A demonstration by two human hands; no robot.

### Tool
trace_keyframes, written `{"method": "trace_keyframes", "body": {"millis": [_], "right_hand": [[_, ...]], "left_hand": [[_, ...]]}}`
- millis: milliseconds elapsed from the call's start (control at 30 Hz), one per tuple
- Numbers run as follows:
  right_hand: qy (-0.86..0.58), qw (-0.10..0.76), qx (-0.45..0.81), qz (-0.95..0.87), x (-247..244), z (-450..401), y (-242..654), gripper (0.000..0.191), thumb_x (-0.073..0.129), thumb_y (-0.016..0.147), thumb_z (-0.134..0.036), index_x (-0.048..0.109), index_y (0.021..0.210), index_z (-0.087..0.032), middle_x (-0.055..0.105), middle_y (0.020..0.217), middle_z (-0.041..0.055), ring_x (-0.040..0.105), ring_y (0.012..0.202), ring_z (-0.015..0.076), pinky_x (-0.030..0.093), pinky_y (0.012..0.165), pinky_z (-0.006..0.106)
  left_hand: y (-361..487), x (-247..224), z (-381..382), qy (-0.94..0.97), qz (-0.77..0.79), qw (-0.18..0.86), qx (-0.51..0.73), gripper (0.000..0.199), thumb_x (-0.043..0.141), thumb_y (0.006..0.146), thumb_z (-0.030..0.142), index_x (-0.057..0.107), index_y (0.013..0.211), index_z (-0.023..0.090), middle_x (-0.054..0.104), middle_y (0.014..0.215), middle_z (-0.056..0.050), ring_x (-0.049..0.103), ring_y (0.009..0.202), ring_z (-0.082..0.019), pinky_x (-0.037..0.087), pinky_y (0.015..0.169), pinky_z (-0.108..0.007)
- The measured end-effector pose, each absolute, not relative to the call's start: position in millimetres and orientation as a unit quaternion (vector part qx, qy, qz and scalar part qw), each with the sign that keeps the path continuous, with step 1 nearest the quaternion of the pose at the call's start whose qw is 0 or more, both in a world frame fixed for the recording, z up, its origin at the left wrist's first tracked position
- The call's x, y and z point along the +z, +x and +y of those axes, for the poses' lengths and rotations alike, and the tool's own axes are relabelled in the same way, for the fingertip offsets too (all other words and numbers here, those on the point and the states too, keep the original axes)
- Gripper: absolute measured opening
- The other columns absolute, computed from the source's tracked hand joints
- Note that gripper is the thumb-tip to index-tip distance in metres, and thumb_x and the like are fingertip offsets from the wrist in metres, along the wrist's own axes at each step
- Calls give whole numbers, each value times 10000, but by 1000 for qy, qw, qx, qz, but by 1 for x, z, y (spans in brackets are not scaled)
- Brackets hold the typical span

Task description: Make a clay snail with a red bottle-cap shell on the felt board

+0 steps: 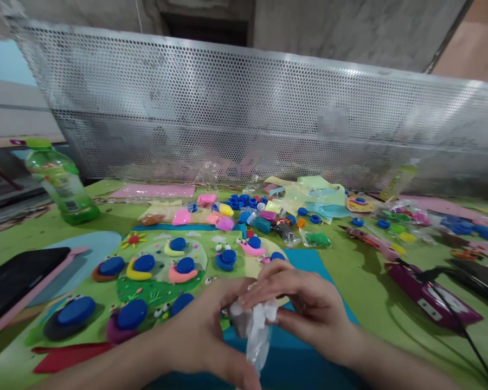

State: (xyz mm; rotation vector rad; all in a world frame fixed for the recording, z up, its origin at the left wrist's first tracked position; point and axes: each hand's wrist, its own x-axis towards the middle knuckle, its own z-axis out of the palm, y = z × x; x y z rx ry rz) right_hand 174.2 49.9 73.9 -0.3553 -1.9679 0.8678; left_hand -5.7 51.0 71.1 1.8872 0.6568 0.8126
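Plastic packet [257,338] lies between left fingers [238,288] and right fingers [274,286].

The head camera is looking forward and down from the near side of the desk [364,279], sitting close above the left hand [211,325] and right hand [309,300], and facing the metal panel [236,108] beyond the far edge.

Craft corner, rough-walled rm

Looks like a craft wkspace; home or shop, can't tell. Green bench [360,292] w/ clay snails [142,266], bagged clay [181,218] & paper scraps [323,190]; perforated metal screen [228,108] behind, bare concrete wall [350,30] above, power strip [435,300] nearby.
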Motion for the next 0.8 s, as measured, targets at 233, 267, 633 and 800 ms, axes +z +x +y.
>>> {"method": "trace_keyframes", "body": {"millis": [233, 267, 633, 800], "right_hand": [[-128, 525, 299, -786, 74, 50, 180, 364, 551, 820, -132, 515, 1129, -321, 661, 974, 6, 565, 923, 157, 485, 783, 353], [-134, 521, 293, -791, 73, 50, 181, 378, 553, 815, -117, 506, 1129, -323, 656, 980, 7, 573, 917, 153, 489, 780, 343], [-220, 409, 138, -875, 75, 59, 182, 88, 585, 802, -214, 554, 885, -208, 545, 906, 35, 541, 888, 122, 480, 765, 259], [-166, 314, -40, -934, 82, 64, 189, 262, 497, 838, -376, 604, 948, -163, 520, 1069, 116, 457, 1052, 195, 394, 915, 379]], "left_hand": [[-11, 75, 52, 773, 321, 442, 324, 514, 690, 517, 613, 574, 834, 225, 498, 592, 44, 441, 513, -118, 353, 444, -212], [-13, 76, 53, 781, 332, 420, 321, 521, 716, 499, 588, 567, 840, 224, 491, 581, 54, 430, 500, -110, 341, 435, -204], [-17, 72, 54, 871, 380, 78, 302, 547, 677, 573, 592, 561, 918, 184, 598, 716, -2, 549, 633, -162, 437, 554, -278], [-17, 68, 56, 875, 348, 10, 337, 437, 682, 607, 520, 569, 890, 207, 651, 766, -26, 605, 691, -207, 488, 562, -308]]}}
